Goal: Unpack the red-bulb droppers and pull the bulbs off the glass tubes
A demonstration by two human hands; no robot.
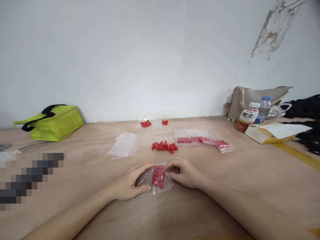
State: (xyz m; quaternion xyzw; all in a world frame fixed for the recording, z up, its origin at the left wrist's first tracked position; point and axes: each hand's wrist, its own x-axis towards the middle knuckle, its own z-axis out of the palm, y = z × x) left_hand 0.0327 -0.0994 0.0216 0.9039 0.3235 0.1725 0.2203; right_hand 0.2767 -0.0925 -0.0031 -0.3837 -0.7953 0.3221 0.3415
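In front of me lies a clear zip bag (143, 181) with several red-bulbed droppers (158, 176) in it, bulbs side by side near its right end. My left hand (131, 181) holds the bag's left part, thumb on the near side and fingers on the far side. At the right edge, my right hand (183, 171) has its thumb and forefinger closed on the plastic. Just beyond is a loose pile of droppers (163, 146), red bulbs towards me and clear stems pointing away.
Flat zip bags (123, 144) lie to the left of the pile, filled bags (200, 138) to the right. More red bulbs (145, 123) rest on plastic by the wall. A green bag (57, 123) stands far left; a bottle (247, 116) and a beige handbag (262, 95) stand at the right.
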